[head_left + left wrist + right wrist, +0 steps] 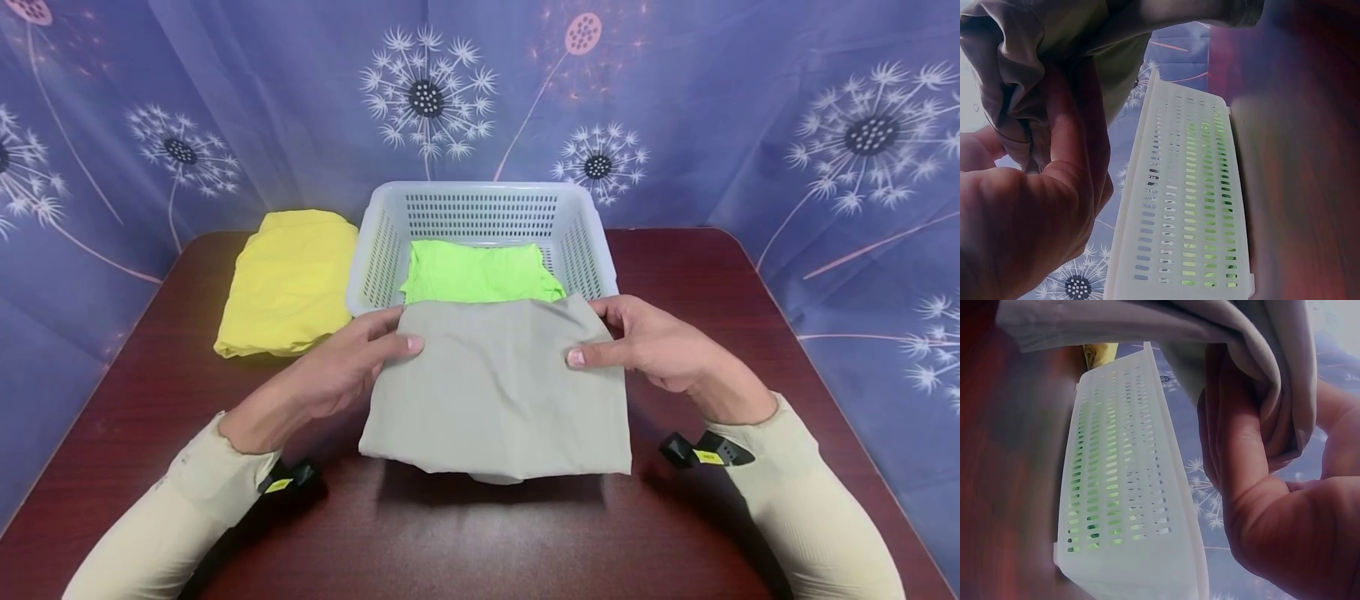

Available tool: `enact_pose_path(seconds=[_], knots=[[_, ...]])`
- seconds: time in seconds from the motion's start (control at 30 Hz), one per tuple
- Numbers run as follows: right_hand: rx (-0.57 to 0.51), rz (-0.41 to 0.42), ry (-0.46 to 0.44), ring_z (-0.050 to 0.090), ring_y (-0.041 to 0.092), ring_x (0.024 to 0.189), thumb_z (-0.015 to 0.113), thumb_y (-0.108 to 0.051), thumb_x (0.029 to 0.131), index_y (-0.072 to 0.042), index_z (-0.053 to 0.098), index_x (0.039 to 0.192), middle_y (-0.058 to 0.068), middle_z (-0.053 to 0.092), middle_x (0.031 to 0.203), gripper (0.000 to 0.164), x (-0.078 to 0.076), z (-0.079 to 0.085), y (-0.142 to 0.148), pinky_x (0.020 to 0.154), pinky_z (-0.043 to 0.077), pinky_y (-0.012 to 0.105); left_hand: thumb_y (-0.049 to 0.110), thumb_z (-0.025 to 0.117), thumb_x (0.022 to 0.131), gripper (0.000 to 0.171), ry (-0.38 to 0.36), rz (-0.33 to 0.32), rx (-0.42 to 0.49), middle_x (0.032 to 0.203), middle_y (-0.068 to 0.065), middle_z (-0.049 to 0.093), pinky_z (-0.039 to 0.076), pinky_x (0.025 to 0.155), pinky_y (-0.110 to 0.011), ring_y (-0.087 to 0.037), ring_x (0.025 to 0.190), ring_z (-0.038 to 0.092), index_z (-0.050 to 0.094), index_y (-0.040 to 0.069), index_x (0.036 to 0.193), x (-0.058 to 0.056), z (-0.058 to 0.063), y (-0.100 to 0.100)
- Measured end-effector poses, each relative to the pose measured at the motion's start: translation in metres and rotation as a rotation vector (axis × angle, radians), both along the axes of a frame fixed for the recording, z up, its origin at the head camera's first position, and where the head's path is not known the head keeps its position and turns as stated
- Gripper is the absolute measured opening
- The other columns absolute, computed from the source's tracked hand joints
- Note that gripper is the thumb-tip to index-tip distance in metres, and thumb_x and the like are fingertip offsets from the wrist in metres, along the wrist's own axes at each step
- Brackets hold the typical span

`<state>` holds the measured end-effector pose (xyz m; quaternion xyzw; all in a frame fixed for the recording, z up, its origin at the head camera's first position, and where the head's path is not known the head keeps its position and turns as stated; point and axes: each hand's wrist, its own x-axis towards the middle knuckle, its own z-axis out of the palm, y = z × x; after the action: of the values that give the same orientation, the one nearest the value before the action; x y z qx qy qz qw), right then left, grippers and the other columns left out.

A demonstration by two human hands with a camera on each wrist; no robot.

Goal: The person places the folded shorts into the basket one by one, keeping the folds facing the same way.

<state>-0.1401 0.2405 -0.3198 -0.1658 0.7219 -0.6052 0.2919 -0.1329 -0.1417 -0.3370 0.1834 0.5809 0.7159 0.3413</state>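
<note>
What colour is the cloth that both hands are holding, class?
The cloth is a plain, light beige-grey; it shows best in the head view.

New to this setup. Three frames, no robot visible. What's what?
There is no machine: a person is working with two bare hands. The wide picture comes from a camera worn on the head, looking forward and down. The other two come from cameras worn on the wrists.

The left hand and right hand hold a folded grey cloth off the table, thumbs on top. Behind it stands a white perforated basket with a bright green cloth inside. A folded yellow cloth lies left of the basket.
</note>
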Motion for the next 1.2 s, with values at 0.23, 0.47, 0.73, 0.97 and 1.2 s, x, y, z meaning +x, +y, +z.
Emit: enact_pose_path(seconds=[0.23, 0.47, 0.73, 0.97, 1.2], knots=[[-0.002, -0.017, -0.002, 0.078, 0.027, 0.095, 0.074, 0.001, 0.096, 0.009, 0.06, 0.128, 0.018, 0.077, 0.108, 0.036, -0.003, 0.003, 0.0, 0.083, 0.064, 0.042, 0.015, 0.052, 0.11, 0.045, -0.012, 0.034, -0.014, 0.124, -0.015, 0.069, 0.062, 0.087, -0.053, -0.026, 0.107, 0.073, 0.043, 0.003, 0.152, -0.003, 0.003, 0.002], [-0.018, -0.015, -0.036, 0.078, 0.029, 0.095, 0.072, 0.002, 0.097, 0.009, 0.058, 0.129, 0.019, 0.077, 0.108, 0.035, -0.006, 0.004, 0.0, 0.083, 0.064, 0.046, 0.016, 0.052, 0.11, 0.045, -0.012, 0.059, -0.035, 0.124, -0.014, 0.07, 0.062, 0.087, -0.053, -0.026, 0.107, 0.074, 0.044, 0.004, 0.152, -0.006, 0.003, 0.003], [0.005, -0.048, -0.022, 0.078, 0.025, 0.091, 0.073, 0.0, 0.097, 0.008, 0.059, 0.127, 0.018, 0.077, 0.105, 0.034, -0.008, 0.006, -0.001, 0.078, 0.064, 0.039, 0.017, 0.053, 0.109, 0.046, -0.025, 0.104, -0.05, 0.121, -0.013, 0.071, 0.062, 0.085, -0.055, -0.026, 0.104, 0.075, 0.046, 0.006, 0.153, -0.008, 0.005, 0.004], [0.004, -0.063, -0.025, 0.079, 0.026, 0.09, 0.073, 0.0, 0.097, 0.007, 0.059, 0.125, 0.018, 0.077, 0.104, 0.033, -0.011, 0.007, -0.001, 0.077, 0.065, 0.04, 0.021, 0.054, 0.11, 0.045, -0.043, 0.129, -0.057, 0.121, -0.012, 0.072, 0.062, 0.085, -0.055, -0.025, 0.103, 0.075, 0.048, 0.007, 0.152, -0.01, 0.006, 0.004], [0.005, -0.075, -0.009, 0.074, 0.015, 0.078, 0.073, 0.0, 0.097, 0.004, 0.064, 0.121, 0.012, 0.077, 0.094, 0.026, -0.016, 0.01, 0.0, 0.063, 0.059, 0.027, 0.024, 0.055, 0.11, 0.043, -0.07, 0.154, -0.062, 0.12, -0.01, 0.072, 0.062, 0.086, -0.055, -0.024, 0.103, 0.074, 0.049, 0.008, 0.15, -0.013, 0.01, 0.005]])
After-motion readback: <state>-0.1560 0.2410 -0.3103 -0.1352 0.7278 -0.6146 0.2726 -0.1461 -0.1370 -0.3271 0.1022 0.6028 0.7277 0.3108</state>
